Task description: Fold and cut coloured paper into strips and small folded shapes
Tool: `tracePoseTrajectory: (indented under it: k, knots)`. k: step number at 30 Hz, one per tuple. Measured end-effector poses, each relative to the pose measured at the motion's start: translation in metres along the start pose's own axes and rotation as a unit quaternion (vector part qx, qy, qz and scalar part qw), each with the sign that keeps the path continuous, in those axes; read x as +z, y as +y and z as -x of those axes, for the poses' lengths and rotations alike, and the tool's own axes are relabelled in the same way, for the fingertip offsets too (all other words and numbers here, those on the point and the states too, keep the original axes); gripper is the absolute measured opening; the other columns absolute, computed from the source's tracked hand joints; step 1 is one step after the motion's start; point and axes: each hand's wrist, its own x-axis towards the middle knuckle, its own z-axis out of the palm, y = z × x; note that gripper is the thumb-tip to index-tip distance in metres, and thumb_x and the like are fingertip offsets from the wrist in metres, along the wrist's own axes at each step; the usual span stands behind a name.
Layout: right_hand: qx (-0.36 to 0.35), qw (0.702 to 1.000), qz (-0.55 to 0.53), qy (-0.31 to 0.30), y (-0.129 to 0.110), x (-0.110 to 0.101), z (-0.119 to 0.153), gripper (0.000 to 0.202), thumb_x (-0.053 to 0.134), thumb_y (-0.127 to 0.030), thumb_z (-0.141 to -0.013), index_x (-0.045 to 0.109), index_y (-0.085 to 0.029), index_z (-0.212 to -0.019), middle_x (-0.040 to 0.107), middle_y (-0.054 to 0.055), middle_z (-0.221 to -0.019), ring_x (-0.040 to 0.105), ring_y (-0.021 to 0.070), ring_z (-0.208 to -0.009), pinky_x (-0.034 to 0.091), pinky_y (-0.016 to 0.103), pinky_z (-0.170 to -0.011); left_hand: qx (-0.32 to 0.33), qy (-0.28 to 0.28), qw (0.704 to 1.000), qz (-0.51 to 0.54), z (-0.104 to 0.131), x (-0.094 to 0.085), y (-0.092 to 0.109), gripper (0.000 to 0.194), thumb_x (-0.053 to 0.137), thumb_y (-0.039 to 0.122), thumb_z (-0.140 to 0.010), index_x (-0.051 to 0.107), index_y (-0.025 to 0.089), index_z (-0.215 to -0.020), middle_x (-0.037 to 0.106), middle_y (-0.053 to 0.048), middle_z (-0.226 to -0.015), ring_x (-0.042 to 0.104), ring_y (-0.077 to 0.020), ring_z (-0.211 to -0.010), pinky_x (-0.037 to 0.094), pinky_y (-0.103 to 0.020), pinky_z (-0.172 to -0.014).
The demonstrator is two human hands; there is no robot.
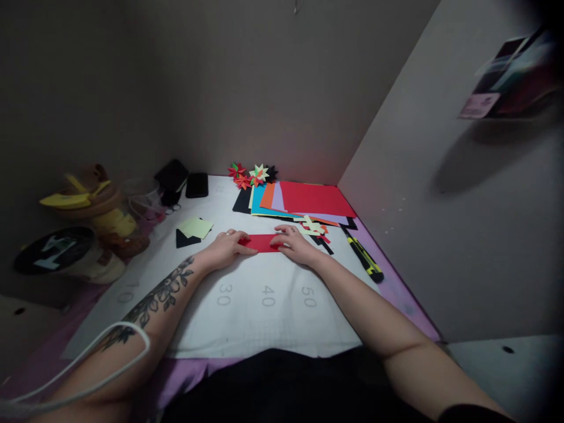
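A red paper strip (263,243) lies crosswise on the white sheet with printed numbers (244,323). At its left end, my left hand (225,248) has the paper between thumb and fingers. My right hand (296,244) holds the right end the same way, fingers bent over it. Left of my left hand are pale green paper squares (196,227) and a black paper piece (187,239). Small paper strips (312,225) in cream, red and black lie scattered just beyond my right hand.
Coloured sheets (317,200) are stacked at the back, beside folded paper stars (258,174). A yellow-black cutter (365,257) lies right. Black phone (197,185), scissors (175,208), pots (83,205) and a lidded container (57,252) stand left. A white cable (147,341) crosses my left forearm.
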Motion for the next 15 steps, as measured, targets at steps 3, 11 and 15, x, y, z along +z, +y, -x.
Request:
tracePoseTrajectory:
  k: [3,11,15]
  knots:
    - [-0.062,0.997,0.030,-0.025,-0.001,0.000,-0.001,0.035,0.052,-0.012,-0.084,0.067,-0.034,-0.107,0.027,0.001,-0.146,0.019,0.0239,-0.134,0.023,0.045,-0.107,-0.001,-0.009,1.000,-0.022,0.000,-0.002,-0.001,0.042,0.035,0.018,-0.091,0.065,0.040,-0.111,0.053,-0.003,-0.122,0.045,-0.0229,-0.105,0.030,-0.033,-0.089]
    - [-0.080,0.990,0.077,-0.090,-0.013,0.000,-0.001,0.035,0.047,-0.025,-0.091,0.057,-0.042,-0.120,0.011,-0.006,-0.154,0.004,0.0272,-0.140,0.018,0.051,-0.108,0.023,-0.004,0.995,-0.100,0.001,-0.007,0.006,0.039,0.034,0.025,-0.094,0.061,0.038,-0.118,0.052,-0.004,-0.121,0.043,-0.0232,-0.104,0.031,-0.034,-0.085]
    - [-0.054,0.990,0.105,-0.073,-0.012,-0.005,0.010,0.029,0.047,-0.031,-0.092,0.063,-0.037,-0.115,0.026,-0.001,-0.151,0.011,0.0282,-0.140,0.023,0.048,-0.106,0.032,0.010,0.989,-0.143,0.012,-0.014,0.014,0.035,0.035,0.030,-0.094,0.061,0.038,-0.116,0.054,-0.005,-0.119,0.043,-0.0240,-0.103,0.029,-0.034,-0.082]
